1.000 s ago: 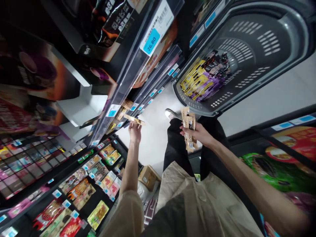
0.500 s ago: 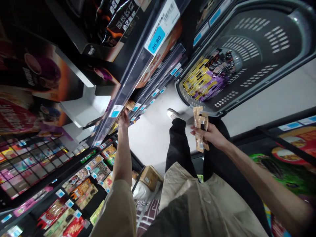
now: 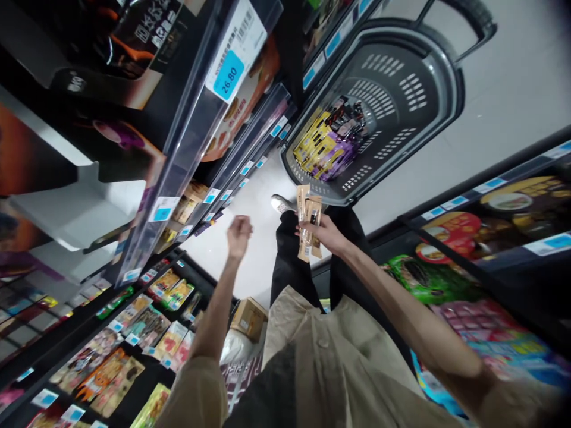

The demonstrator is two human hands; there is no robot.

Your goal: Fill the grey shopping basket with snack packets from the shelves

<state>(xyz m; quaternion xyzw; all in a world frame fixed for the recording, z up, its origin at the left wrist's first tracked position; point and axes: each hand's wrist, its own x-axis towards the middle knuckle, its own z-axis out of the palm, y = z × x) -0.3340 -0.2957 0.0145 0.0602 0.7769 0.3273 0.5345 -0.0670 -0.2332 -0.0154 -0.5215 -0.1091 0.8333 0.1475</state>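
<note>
My right hand (image 3: 325, 232) is closed around several tan stick sachets (image 3: 309, 223), which stand upright in a loose bunch above my legs. To the left, my left hand (image 3: 239, 236) hangs over the pale floor, apart from the shelf, with its fingers curled together; what they hold, if anything, is hidden. Beyond the sachets a grey shopping basket (image 3: 392, 160) stands on the floor. Yellow stick sachets (image 3: 317, 141), purple ones (image 3: 341, 156) and dark ones (image 3: 348, 116) lie at its near end.
Shelving with a price rail (image 3: 182, 128) runs along my left. Several snack packs (image 3: 113, 377) fill the lower left display. A cardboard box (image 3: 250, 316) stands near my left elbow. On my right are shelves with green bags (image 3: 413, 276). My shoe (image 3: 281, 204) is near the basket.
My left hand has come away from the shelf toward the right, its fingers curled. My right hand still grips the tan sachets. The view has shifted, showing more of the right-hand shelves and the basket handle.
</note>
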